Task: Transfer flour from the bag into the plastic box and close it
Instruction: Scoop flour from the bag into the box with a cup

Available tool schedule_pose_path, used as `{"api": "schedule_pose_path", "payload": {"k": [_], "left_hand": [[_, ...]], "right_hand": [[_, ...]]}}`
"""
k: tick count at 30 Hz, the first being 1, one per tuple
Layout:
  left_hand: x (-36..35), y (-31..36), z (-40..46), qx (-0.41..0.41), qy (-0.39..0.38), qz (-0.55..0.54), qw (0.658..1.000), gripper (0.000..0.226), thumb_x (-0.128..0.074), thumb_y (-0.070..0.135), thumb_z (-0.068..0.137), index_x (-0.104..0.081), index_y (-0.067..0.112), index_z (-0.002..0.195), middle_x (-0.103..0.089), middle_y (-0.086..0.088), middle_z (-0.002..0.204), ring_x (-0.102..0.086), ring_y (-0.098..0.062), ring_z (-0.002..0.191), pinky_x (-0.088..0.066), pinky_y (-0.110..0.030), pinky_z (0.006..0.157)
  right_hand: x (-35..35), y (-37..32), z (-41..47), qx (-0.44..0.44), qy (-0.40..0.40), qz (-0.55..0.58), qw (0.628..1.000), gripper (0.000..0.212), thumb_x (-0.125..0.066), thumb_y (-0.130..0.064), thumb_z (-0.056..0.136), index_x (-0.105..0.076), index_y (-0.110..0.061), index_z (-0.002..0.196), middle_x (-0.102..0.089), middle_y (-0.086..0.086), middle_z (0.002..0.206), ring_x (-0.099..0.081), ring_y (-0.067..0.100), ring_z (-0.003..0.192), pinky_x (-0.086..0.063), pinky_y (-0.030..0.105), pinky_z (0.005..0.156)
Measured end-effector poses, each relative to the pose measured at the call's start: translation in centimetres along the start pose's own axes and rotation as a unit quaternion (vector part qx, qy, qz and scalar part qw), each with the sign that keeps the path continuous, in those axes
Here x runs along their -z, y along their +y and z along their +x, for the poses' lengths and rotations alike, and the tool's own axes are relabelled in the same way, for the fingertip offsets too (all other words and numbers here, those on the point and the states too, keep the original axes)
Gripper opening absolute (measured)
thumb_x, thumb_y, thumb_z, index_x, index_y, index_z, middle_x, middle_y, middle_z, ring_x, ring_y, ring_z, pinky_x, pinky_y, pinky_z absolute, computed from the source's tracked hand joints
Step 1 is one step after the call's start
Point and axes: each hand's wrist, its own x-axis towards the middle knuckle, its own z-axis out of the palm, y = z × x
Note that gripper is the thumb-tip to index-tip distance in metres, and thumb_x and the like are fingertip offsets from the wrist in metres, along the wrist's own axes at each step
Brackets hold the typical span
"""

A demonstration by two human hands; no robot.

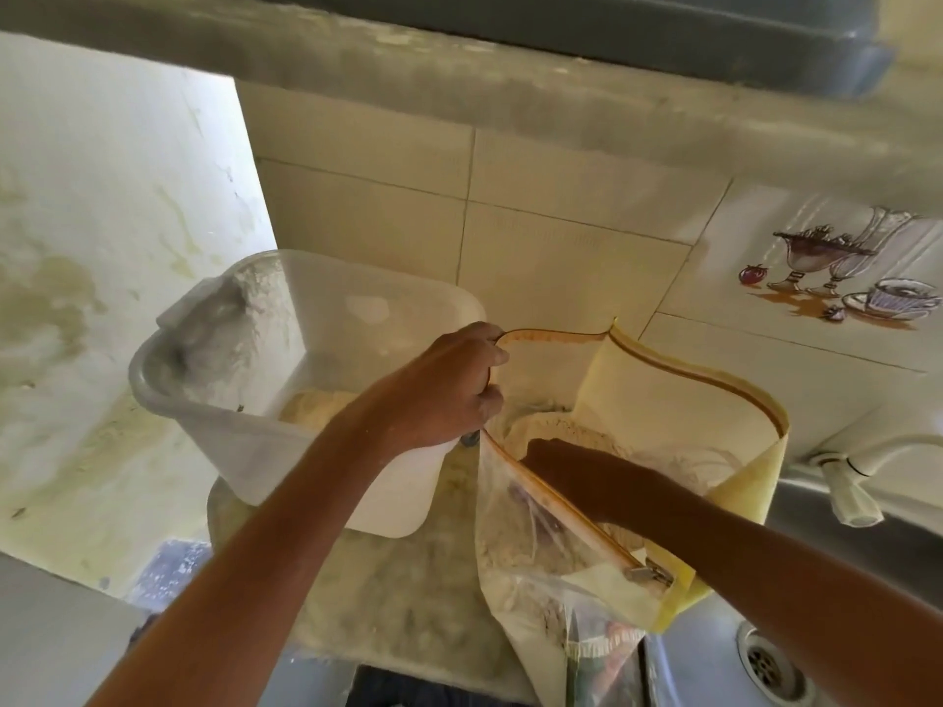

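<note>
Flour bag [602,502] standing upright at centre right on the counter [388,594], mouth gaping upward, long axis of the zip opening running from near right to far left. Left hand [449,385] pinching the bag's far-left rim, fingers curled over the orange zip edge, pulling the mouth wide. Right hand [566,464] sunk into the bag from the near right, fingers buried among the flour; whether clenched on a scoop, on flour, or loose, cannot tell. Plastic box [286,380] just left of the bag, touching or nearly so, tilted toward the camera, lid off, a small heap of flour [316,405] at its bottom, walls dusted white. Box therefore lying left and slightly far of the right hand, the left hand nearer to it; probably a short leftward carry over the bag's rim for the coming load. Sink [765,660] and tap [852,466] at right, tiled wall [561,232] behind.
</note>
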Motion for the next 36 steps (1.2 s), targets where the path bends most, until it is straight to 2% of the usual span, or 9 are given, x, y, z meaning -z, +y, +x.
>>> {"api": "schedule_pose_path", "payload": {"k": [4,9,13,17,19,22,27,31,36], "left_hand": [[-0.1,-0.2,0.1,-0.003,0.003,-0.004,1.0,0.05,-0.06,0.018,0.102,-0.05,0.004,0.149,-0.04,0.001,0.156,-0.045,-0.016,0.137,-0.029,-0.019,0.097],[-0.3,-0.5,0.2,-0.012,0.009,-0.006,1.0,0.052,-0.059,0.021,0.102,-0.048,0.006,0.151,-0.031,0.003,0.164,-0.036,-0.016,0.147,-0.033,-0.027,0.111],[-0.4,-0.8,0.2,-0.011,0.006,-0.016,1.0,0.052,-0.056,0.024,0.103,-0.047,0.009,0.153,-0.026,0.004,0.167,-0.032,-0.016,0.15,-0.033,-0.035,0.119],[-0.6,-0.8,0.2,-0.018,0.018,-0.013,1.0,0.05,-0.054,0.023,0.104,-0.048,0.011,0.152,-0.026,0.006,0.167,-0.033,-0.013,0.149,-0.028,-0.025,0.114],[-0.7,-0.9,0.2,-0.014,0.021,-0.017,1.0,0.05,-0.056,0.025,0.103,-0.049,0.012,0.152,-0.027,0.007,0.167,-0.033,-0.012,0.149,-0.029,-0.027,0.117],[-0.7,-1.1,0.3,-0.012,0.024,-0.03,0.999,0.049,-0.06,0.027,0.101,-0.055,0.012,0.148,-0.034,0.007,0.163,-0.039,-0.012,0.145,-0.038,-0.037,0.118],[-0.5,-0.1,-0.5,0.007,0.043,-0.014,0.999,0.037,-0.062,0.026,0.101,-0.065,0.014,0.136,-0.039,0.008,0.159,-0.047,-0.013,0.138,-0.044,-0.035,0.111],[-1.0,1.4,-1.4,0.028,0.063,-0.019,0.997,0.03,-0.062,0.026,0.101,-0.067,0.015,0.129,-0.038,0.008,0.158,-0.056,-0.01,0.101,-0.057,-0.042,0.093],[-1.6,1.9,-2.6,0.032,0.123,-0.03,0.991,0.025,-0.063,0.025,0.1,-0.07,0.016,0.123,-0.046,0.008,0.15,-0.058,-0.005,0.105,-0.058,-0.036,0.092]], "right_hand": [[1.4,-0.1,-1.9,0.01,-0.002,0.03,0.999,0.032,-0.068,-0.026,0.095,-0.066,-0.006,0.119,-0.063,0.014,0.119,-0.06,0.03,0.11,-0.049,0.045,0.094],[2.5,0.9,-4.4,0.037,0.115,0.137,0.983,0.013,-0.083,-0.026,0.074,-0.079,-0.021,0.085,-0.072,-0.006,0.082,-0.065,0.012,0.077,-0.056,0.04,0.078],[3.5,2.2,-7.7,0.009,0.2,0.197,0.96,0.022,-0.089,-0.04,0.063,-0.074,-0.032,0.077,-0.062,-0.022,0.067,-0.059,0.003,0.075,-0.054,0.036,0.077],[2.6,2.1,-11.4,-0.056,0.302,0.3,0.903,0.032,-0.086,-0.06,0.055,-0.072,-0.038,0.074,-0.072,-0.019,0.076,-0.069,0.0,0.085,-0.057,0.029,0.08],[1.4,1.2,-12.5,-0.085,0.365,0.336,0.864,0.035,-0.08,-0.067,0.05,-0.071,-0.041,0.071,-0.073,-0.02,0.08,-0.068,-0.008,0.089,-0.053,0.013,0.077],[-0.2,0.9,-12.5,-0.112,0.432,0.366,0.817,0.041,-0.074,-0.068,0.049,-0.074,-0.035,0.074,-0.074,-0.02,0.082,-0.066,-0.015,0.092,-0.05,0.008,0.075],[-0.5,1.9,-13.4,-0.073,0.474,0.353,0.803,0.028,-0.088,-0.046,0.057,-0.073,-0.031,0.075,-0.073,-0.016,0.082,-0.071,0.005,0.077,-0.054,0.019,0.065],[-0.5,1.9,-14.0,-0.034,0.498,0.372,0.782,0.033,-0.079,-0.056,0.06,-0.074,-0.029,0.079,-0.073,-0.017,0.082,-0.07,-0.001,0.073,-0.054,0.015,0.064],[-0.4,2.0,-13.8,-0.021,0.509,0.336,0.792,0.026,-0.09,-0.039,0.062,-0.075,-0.027,0.08,-0.075,-0.011,0.083,-0.072,0.007,0.074,-0.06,0.033,0.063]]}}
